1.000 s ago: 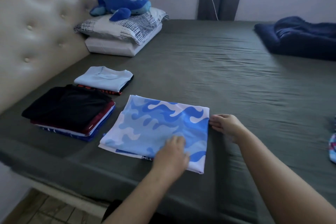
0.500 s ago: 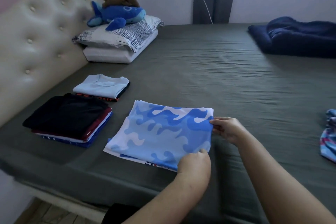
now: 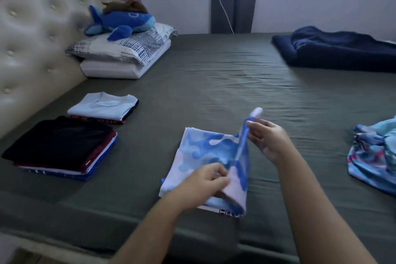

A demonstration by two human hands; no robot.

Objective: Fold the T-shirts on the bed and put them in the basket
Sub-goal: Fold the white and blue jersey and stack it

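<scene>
Head view: we pinch the blue camouflage T-shirt (image 3: pixel 205 156), near the bed (image 3: pixel 214 83) edge, left hand (image 3: pixel 205 180) and right hand (image 3: pixel 267 137) fingers clamped on its raised right side. We judge carrying both corners level leftward gives a square fold. Hem print is unreadable.

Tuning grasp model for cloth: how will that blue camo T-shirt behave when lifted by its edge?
Likely floppy: the blue camo T-shirt bends sharply where the right hand and left hand pinch its raised edge, while the rest stays flat on the bed. Probably light, since fingertip pinches hold it up. Its smooth-looking fabric may slip or unfold, though that is hard to judge.
</scene>
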